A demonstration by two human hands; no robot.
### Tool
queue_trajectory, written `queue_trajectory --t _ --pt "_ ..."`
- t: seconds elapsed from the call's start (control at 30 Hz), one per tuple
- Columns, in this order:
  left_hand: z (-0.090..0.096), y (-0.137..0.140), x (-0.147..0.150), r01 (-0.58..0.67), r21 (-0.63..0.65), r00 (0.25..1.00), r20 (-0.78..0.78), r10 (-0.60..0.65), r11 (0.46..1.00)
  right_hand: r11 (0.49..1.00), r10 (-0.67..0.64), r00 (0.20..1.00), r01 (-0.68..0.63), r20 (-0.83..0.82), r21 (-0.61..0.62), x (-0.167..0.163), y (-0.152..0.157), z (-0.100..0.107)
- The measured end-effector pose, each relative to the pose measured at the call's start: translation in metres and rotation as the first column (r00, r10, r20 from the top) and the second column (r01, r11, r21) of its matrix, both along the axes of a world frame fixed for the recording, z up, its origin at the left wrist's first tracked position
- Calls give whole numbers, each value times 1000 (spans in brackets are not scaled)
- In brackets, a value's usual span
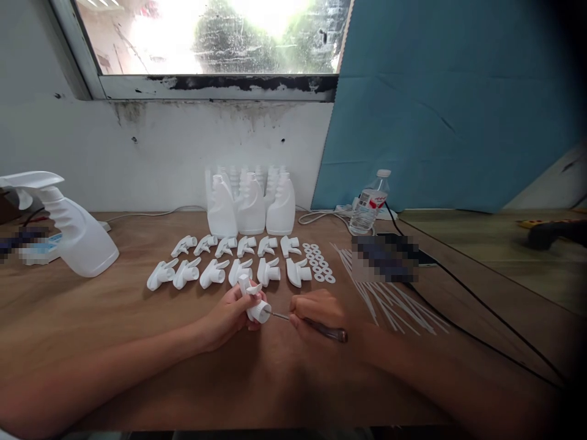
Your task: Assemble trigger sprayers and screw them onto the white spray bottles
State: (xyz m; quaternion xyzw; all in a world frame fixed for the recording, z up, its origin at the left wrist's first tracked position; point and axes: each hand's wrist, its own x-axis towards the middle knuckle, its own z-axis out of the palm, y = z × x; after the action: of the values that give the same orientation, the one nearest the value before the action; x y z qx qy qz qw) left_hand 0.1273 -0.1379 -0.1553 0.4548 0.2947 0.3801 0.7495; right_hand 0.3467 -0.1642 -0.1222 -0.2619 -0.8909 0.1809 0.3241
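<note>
My left hand (232, 315) is closed around a white trigger spray head (255, 308), its round collar turned toward the right. My right hand (318, 310) grips a screwdriver (337, 334) by its dark handle. The thin metal shaft points left, and its tip is at the collar's opening; how deep it goes inside is hidden. Just beyond my hands, more white spray heads (212, 274) lie in two rows. White ring washers (320, 263) are laid out in a small group to the right of them.
White bottles (280, 211) stand in rows by the wall. An assembled spray bottle (85, 235) is at left. Thin white tubes (389, 305) lie fanned out at right, near a blurred dark object (389, 256), black cables (481, 305) and a clear water bottle (369, 205).
</note>
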Motion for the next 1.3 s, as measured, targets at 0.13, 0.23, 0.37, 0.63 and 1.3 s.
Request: queue_trajectory --t 0.13,0.23,0.37,0.63,1.3 --pt "0 1 -1 6 -17 1000 7 -6 1000 871 -163 962 37 -218 -489 -9 2 0" --pt "1 4 -2 -26 -66 999 32 28 997 729 -262 888 -76 -379 -680 -15 4 -4" --pt "2 6 -3 -21 -117 994 101 33 993 737 -254 856 -129 -450 -663 -18 3 -11" --pt "0 12 -6 7 -244 986 164 34 970 722 -238 798 -236 -554 -650 -20 6 -16" --pt "-2 14 -9 81 -249 980 198 -31 965 949 147 988 -151 38 277 -12 3 -11"
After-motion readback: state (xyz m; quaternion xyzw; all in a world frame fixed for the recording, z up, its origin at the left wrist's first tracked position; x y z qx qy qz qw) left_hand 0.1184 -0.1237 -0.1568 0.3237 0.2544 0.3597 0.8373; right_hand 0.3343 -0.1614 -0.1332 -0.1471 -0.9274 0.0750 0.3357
